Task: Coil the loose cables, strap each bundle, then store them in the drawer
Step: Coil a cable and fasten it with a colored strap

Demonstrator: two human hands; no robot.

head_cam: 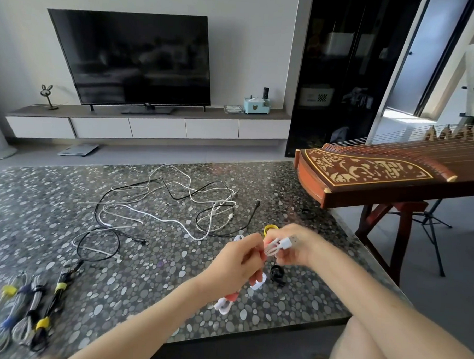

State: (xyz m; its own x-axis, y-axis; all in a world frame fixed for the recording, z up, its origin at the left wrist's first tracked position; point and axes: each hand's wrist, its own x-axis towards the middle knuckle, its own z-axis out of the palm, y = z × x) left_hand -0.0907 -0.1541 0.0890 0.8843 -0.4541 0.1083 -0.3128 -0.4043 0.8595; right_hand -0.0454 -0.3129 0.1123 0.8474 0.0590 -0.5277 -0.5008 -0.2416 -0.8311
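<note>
Left hand (237, 260) and right hand (292, 248) both curl round a small white coil (277, 246), held over the surface (66, 199) near its right edge; no strap visible on it.

Strapped bundles (21, 313) lie near left. Loose tangle (175, 203) at centre, uncoiled. Drawers (156, 128) shut. Judged under halfway.

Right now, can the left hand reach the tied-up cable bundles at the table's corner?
Probably yes: only bare tabletop lies between the left hand and the strapped bundles. But it grips the white cable, so it must let go first.
</note>
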